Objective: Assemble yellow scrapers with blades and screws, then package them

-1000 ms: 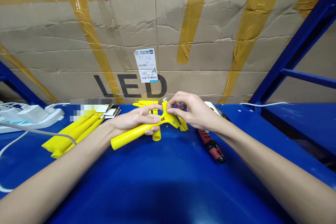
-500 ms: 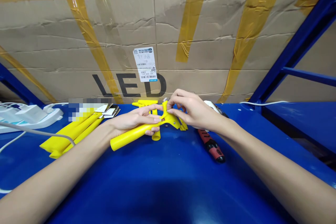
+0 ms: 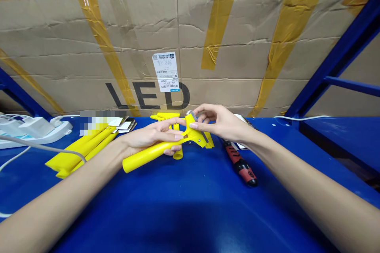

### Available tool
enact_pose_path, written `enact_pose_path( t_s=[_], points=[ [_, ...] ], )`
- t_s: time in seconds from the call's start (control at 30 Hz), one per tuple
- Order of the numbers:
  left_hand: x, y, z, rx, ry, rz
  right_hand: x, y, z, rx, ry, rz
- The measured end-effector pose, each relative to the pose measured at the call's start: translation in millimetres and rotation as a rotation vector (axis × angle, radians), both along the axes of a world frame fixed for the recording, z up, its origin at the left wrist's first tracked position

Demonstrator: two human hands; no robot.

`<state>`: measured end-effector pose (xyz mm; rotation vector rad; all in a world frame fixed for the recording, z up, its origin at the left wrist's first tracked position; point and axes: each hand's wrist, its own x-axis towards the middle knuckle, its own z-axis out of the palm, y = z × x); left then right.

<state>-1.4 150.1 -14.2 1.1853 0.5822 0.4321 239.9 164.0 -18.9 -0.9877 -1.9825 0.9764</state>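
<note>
A yellow scraper point(image 3: 148, 157) with a round handle and a forked, wide head is held up over the blue surface, its handle slanting to the lower left. My left hand point(image 3: 151, 136) is closed around it near the neck. At the head's upper end, my right hand point(image 3: 215, 122) pinches it between thumb and fingers. A strip of metal like a blade shows along the head's far edge, partly hidden by my fingers. Behind my hands lies a second yellow tool point(image 3: 178, 154), similar in form and partly covered.
To the right lies a red and black screwdriver point(image 3: 242, 166), its front hidden by my forearm. Yellow tools point(image 3: 80, 152) with card tags lie at left, near a white power strip point(image 3: 38, 132) and cables. A taped cardboard box point(image 3: 142, 47) stands behind, between blue frame posts point(image 3: 332, 55).
My right hand has shifted slightly right, and its fingers are spread more along the scraper head. More of the head and metal strip shows. My left hand keeps its hold.
</note>
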Motion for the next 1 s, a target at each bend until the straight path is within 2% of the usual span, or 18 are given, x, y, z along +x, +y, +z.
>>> enact_pose_path(
  t_s=[0.13, 0.2, 0.3, 0.4, 0.43, 0.5, 0.53, 0.57, 0.63, 0.73, 0.8, 0.87, 0.93, 1.0],
  points=[
    [0, 2, -4.7, -0.049, 0.0, 0.009, 3, 1, 1, 0.162, -0.201, -0.059],
    [1, 2, -5.6, -0.063, -0.001, 0.007, 5, 0, 3, 0.136, -0.221, -0.058],
    [3, 1, -3.5, -0.041, -0.003, 0.025, 8, -2, 11, 0.059, -0.132, 0.0],
    [4, 0, 0.5, -0.003, 0.012, 0.078, 17, -4, 23, 0.081, -0.151, -0.119],
    [4, 0, 1.7, 0.0, 0.018, 0.089, 20, -6, 27, 0.108, -0.254, -0.197],
    [3, 1, 3.3, -0.005, 0.025, 0.097, 26, -12, 32, 0.127, -0.647, -0.333],
    [3, 2, 3.7, -0.009, 0.024, 0.102, 28, -16, 32, 0.105, -0.872, -0.339],
    [2, 2, 3.9, -0.011, 0.023, 0.108, 29, -21, 30, 0.024, -1.034, -0.318],
    [1, 3, 3.5, -0.007, 0.026, 0.117, 28, -32, 24, -0.117, -1.144, -0.241],
    [1, 3, 2.5, 0.01, 0.034, 0.106, 27, -47, 15, -0.081, -1.119, -0.293],
    [2, 2, 2.3, 0.023, 0.027, 0.108, 31, -55, 12, -0.017, -1.009, -0.381],
    [4, 0, 2.6, 0.034, 0.02, 0.138, 41, -61, 11, -0.018, -0.784, -0.428],
    [5, -2, 2.8, 0.037, 0.019, 0.177, 55, -68, 8, -0.071, -0.471, -0.367],
    [5, -3, 1.7, 0.027, 0.017, 0.212, 69, -73, 2, -0.031, -0.237, -0.314]
  ],
)
